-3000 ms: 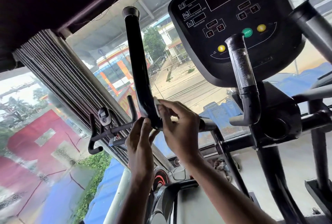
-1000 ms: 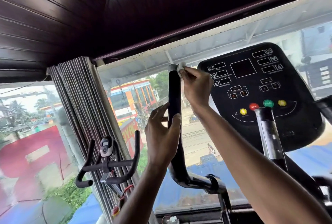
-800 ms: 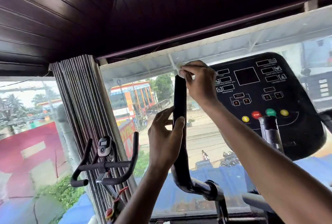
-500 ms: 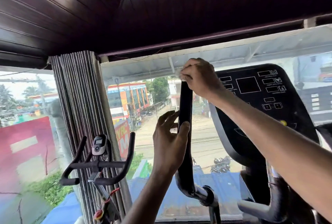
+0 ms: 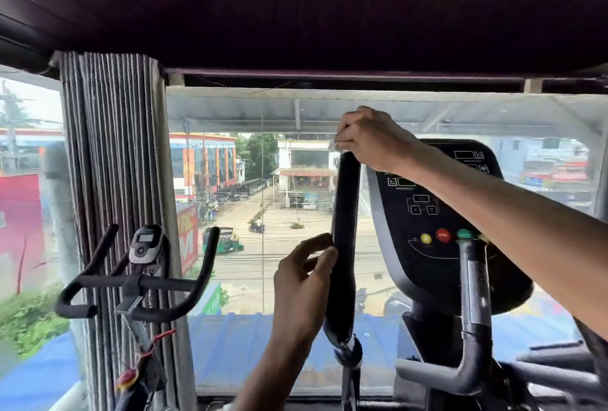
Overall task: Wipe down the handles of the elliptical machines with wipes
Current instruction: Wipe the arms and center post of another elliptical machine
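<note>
The elliptical's left moving handle (image 5: 343,246) is a tall black curved bar in the middle of the head view. My right hand (image 5: 371,139) is clenched over its top end, pressing a white wipe (image 5: 336,146) of which only a small edge shows under the fingers. My left hand (image 5: 306,282) rests against the handle's left side at mid height, thumb and fingertips touching the bar. A second, fixed handle (image 5: 473,305) with a silver sensor strip rises at the right, below the console.
The black console (image 5: 427,213) with yellow, red and green buttons stands just right of the handle. An exercise bike's handlebars (image 5: 135,282) are at the lower left, in front of a bundled curtain (image 5: 115,180). A large window lies directly ahead.
My right hand slid the wipe up from the handle's lower bend to its top end and now caps it. My left hand moved up to mid height; its grip has loosened.
</note>
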{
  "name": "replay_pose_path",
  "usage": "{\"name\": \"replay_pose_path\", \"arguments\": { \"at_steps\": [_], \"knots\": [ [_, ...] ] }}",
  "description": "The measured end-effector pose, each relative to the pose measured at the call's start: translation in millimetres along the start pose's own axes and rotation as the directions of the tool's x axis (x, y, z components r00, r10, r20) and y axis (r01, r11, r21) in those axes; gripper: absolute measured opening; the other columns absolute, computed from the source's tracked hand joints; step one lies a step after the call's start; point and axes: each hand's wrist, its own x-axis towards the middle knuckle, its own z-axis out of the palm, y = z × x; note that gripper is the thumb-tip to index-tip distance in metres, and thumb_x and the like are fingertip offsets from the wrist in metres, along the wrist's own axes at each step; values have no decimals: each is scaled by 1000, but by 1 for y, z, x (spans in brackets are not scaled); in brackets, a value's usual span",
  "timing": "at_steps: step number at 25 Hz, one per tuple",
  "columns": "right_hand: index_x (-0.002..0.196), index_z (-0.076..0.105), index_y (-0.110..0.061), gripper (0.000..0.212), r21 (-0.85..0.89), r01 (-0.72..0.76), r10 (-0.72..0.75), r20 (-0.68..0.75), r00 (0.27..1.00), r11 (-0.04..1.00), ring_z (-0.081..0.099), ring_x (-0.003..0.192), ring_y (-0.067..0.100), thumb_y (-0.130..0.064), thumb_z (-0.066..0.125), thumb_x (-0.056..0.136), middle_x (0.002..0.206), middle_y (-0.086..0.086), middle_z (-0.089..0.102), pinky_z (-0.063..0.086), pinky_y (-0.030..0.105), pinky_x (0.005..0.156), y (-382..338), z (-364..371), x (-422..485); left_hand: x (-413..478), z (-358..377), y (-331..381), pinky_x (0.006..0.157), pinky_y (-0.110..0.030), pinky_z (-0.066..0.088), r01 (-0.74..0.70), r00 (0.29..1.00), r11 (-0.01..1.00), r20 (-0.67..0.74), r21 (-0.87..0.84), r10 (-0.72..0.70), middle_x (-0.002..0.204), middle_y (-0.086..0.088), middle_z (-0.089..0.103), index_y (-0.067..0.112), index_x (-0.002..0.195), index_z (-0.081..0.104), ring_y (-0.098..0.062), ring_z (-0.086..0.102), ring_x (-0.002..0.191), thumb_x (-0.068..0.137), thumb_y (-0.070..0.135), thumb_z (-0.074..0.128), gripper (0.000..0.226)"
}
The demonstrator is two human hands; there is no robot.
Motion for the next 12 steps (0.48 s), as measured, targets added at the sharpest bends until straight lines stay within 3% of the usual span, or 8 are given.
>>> {"name": "replay_pose_path", "arguments": {
  "at_steps": [2,5,8,10,12],
  "knots": [
    [111,79,-10,18,-63,23,-20,45,999,998,54,98,11,-8,67,98,109,4,73,51,33,96,-4,-5,2,-6,-4,-3,68,-12,51,11,1000,1000,23,-7,-11,93,9,80,24,108,78,-4,74,86,96,13,63,22],
    [118,77,-13,22,-157,77,-31,279,960,985,57,101,16,-15,62,102,119,-1,73,42,28,98,-11,-16,9,-16,-11,-8,72,-18,53,19,997,999,76,-30,-16,91,5,79,19,105,78,-7,69,79,82,23,54,34],
    [121,75,-18,23,-246,40,50,350,935,968,54,101,15,-14,61,103,122,-2,73,50,35,94,-24,-21,13,-23,-17,-17,74,-30,51,46,992,997,124,-62,-38,81,3,73,17,96,77,-13,62,74,79,24,49,33],
    [118,76,-23,22,-228,133,9,532,847,964,56,105,13,-20,59,105,118,-9,74,46,38,98,-47,-23,12,-30,-22,-18,66,-26,49,95,984,991,158,-97,-78,79,-5,72,25,97,78,-14,61,71,80,25,50,33],
    [110,78,-26,21,-228,247,-45,643,765,942,56,101,9,-24,58,105,110,-15,75,40,45,101,-66,-21,8,-38,-26,-15,58,-14,44,104,973,990,214,-91,-82,76,1,69,28,98,78,-9,57,67,87,17,51,31]
  ]
}}
